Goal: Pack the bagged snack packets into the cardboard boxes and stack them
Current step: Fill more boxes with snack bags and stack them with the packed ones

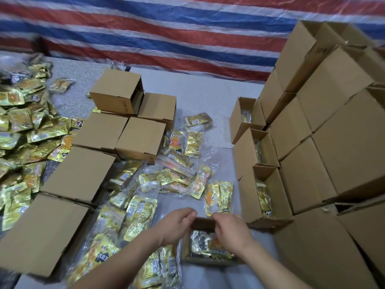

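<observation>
Right now both hands work at the open box point(205, 223) at six o'clock: left hand point(177, 225) and right hand point(230, 230) curl their fingers over its far rim. A bagged snack packet point(208, 244) lies inside. Packed boxes point(325, 126) are stacked at three o'clock; loose packets point(23, 126) are heaped at nine.

A grey table point(200, 97) carries closed cardboard boxes point(139, 138) in a row along the left, a loose heap of gold snack packets point(23, 130) at the far left, clear bagged packets point(177, 170) scattered mid-table, an open box point(206, 261) with packets at the near edge, and stacked boxes point(325, 126) on the right, some open
</observation>
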Demonstrator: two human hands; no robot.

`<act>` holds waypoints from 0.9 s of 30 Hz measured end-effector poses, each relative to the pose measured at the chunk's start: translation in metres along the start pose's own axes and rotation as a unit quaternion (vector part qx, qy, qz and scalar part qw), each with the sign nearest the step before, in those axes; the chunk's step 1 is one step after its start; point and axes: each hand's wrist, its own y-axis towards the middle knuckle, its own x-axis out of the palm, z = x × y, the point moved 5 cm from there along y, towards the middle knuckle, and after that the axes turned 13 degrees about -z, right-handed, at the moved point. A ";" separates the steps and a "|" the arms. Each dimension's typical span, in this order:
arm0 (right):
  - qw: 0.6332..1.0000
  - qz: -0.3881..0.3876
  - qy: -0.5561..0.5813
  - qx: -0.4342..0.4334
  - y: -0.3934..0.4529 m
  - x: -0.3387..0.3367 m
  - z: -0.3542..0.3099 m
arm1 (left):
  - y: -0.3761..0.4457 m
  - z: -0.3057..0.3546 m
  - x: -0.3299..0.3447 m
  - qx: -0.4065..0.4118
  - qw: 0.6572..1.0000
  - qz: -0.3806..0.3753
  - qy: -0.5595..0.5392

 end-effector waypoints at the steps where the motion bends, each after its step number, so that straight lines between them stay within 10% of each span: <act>1: 1.000 0.007 0.001 0.005 0.001 0.000 0.001 | -0.004 -0.007 -0.006 -0.017 1.000 0.018 0.002; 9: 0.990 0.068 0.123 0.019 0.018 -0.018 0.017 | -0.043 -0.062 0.010 -0.077 0.931 -0.115 0.339; 18: 0.990 0.078 0.114 0.037 0.022 -0.019 0.016 | -0.042 -0.066 0.049 0.029 0.678 -0.247 0.692; 27: 0.989 0.099 0.102 0.044 0.019 -0.010 0.011 | -0.040 -0.079 0.066 0.040 0.668 -0.204 0.714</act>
